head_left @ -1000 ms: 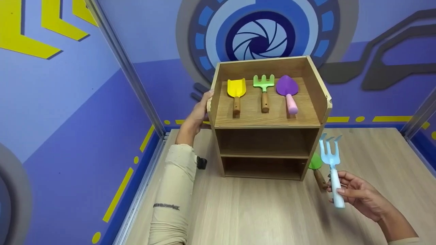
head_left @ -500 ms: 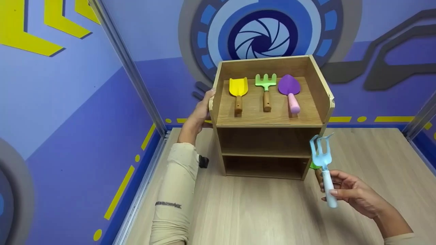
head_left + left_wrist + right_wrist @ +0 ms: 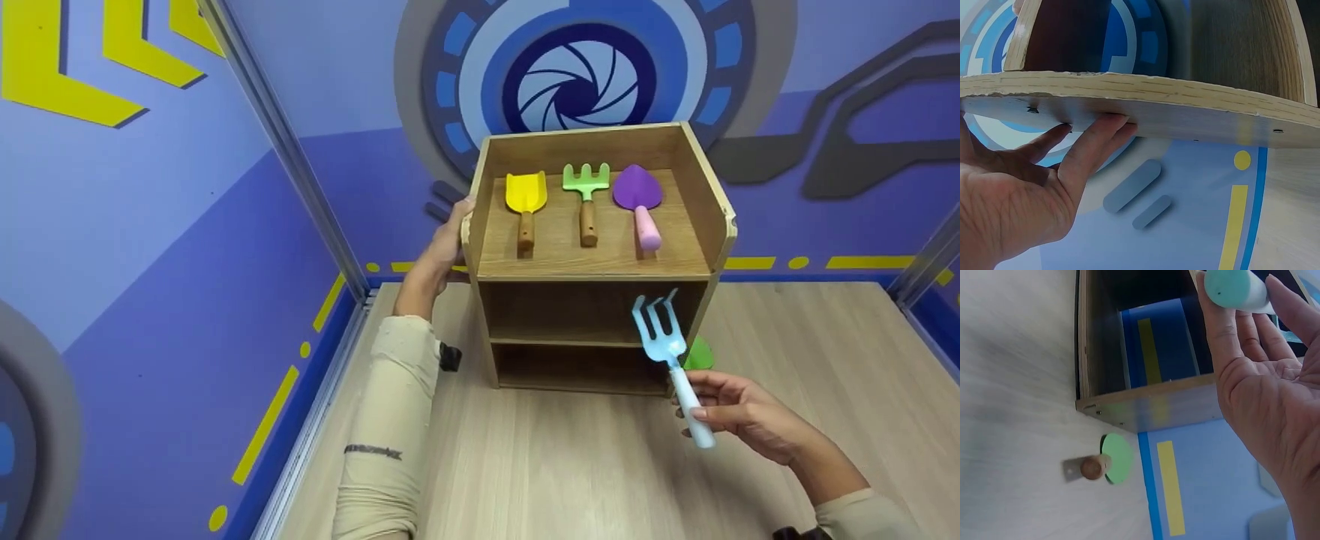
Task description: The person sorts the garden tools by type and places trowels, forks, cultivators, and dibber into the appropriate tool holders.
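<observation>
My right hand [image 3: 757, 420] pinches the white handle of a light blue garden hand fork [image 3: 666, 341], its tines pointing up in front of the wooden shelf's right part. The right wrist view shows the handle's pale green end [image 3: 1227, 288] between thumb and fingers. My left hand [image 3: 444, 244] is at the left side of the wooden shelf [image 3: 592, 277]; in the left wrist view, its extended fingers [image 3: 1095, 140] touch the outer panel. On the shelf's top lie a yellow shovel [image 3: 526, 193], a green rake [image 3: 587, 184] and a purple trowel [image 3: 637, 187] with a pink handle.
A green trowel [image 3: 1118, 458] with a brown handle lies on the tabletop [image 3: 570, 465] beside the shelf's right side, partly hidden in the head view. Two compartments open below the shelf's top. Printed blue walls [image 3: 345, 187] stand behind and at the left.
My right hand has carried the hand fork leftward, from beside the shelf to in front of its right part, tilting the tines left. The left hand stays at the shelf's side.
</observation>
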`<control>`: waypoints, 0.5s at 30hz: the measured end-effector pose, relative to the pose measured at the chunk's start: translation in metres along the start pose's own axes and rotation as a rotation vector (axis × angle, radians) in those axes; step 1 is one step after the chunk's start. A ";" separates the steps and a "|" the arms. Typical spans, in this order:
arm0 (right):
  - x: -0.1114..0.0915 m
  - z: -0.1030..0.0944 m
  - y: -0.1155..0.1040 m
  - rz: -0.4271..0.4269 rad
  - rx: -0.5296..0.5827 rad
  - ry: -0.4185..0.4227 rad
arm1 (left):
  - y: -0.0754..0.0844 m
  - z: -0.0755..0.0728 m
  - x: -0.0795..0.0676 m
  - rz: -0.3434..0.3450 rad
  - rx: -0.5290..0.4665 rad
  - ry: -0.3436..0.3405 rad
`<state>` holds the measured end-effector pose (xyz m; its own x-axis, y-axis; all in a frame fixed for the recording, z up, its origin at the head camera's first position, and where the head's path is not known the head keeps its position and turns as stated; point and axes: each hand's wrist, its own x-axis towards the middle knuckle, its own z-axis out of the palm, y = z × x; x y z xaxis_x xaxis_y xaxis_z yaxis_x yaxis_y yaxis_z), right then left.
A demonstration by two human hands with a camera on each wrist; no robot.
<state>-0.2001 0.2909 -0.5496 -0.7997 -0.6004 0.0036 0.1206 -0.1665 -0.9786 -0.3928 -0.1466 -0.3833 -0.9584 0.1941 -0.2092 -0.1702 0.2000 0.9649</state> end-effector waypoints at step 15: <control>0.042 0.024 -0.001 0.082 0.017 0.086 | -0.002 0.000 0.001 0.011 -0.002 0.004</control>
<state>-0.2193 0.2473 -0.5435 -0.8340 -0.5435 -0.0949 0.1971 -0.1329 -0.9713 -0.3933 -0.1472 -0.3853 -0.9610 0.1928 -0.1981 -0.1602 0.1958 0.9675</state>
